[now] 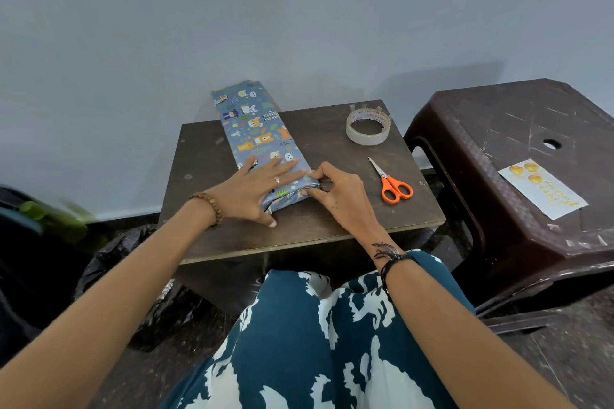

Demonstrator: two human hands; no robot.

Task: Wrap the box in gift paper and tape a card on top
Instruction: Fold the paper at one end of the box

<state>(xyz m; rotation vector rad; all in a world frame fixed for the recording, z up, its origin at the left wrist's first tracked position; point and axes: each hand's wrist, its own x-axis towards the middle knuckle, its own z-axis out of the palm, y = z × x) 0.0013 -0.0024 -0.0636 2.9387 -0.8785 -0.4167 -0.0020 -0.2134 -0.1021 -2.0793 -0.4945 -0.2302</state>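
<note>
A long box wrapped in blue gift paper with cartoon animals lies on the small brown table, its far end sticking out past the table's back edge. My left hand rests flat on the box's near end, fingers spread and straight. At the near right corner my right hand pinches the paper fold with curled fingers. A roll of clear tape sits at the table's back right. Orange-handled scissors lie to the right of my right hand. The card, white with yellow balloons, lies on the stool.
A dark brown plastic stool stands right of the table, with small tape bits on its near edge. A grey wall rises just behind the table. Dark bags and a green object are on the floor at left. My patterned blue clothing fills the foreground.
</note>
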